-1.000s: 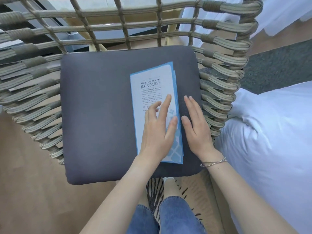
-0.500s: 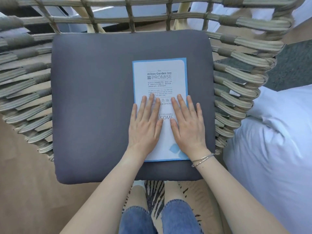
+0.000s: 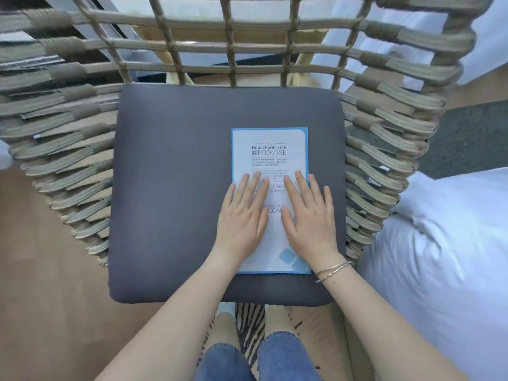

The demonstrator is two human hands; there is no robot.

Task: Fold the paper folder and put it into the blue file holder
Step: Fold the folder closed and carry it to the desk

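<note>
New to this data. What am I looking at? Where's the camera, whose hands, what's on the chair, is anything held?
No robot here: a person wears one wide-angle camera on the head, looking down at their own bare hands. The left hand and right hand lie flat, palms down, on a folded paper folder with a blue border, printed "Hilton Garden Inn PROMISE". The folder rests on the grey seat cushion of a woven wicker chair. Nothing is gripped, only pressed flat. The right wrist wears a bracelet. White bedding is on the right. No blue file holder is in view.

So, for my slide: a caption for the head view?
Both hands press the folded folder flat on a chair's grey cushion.
</note>
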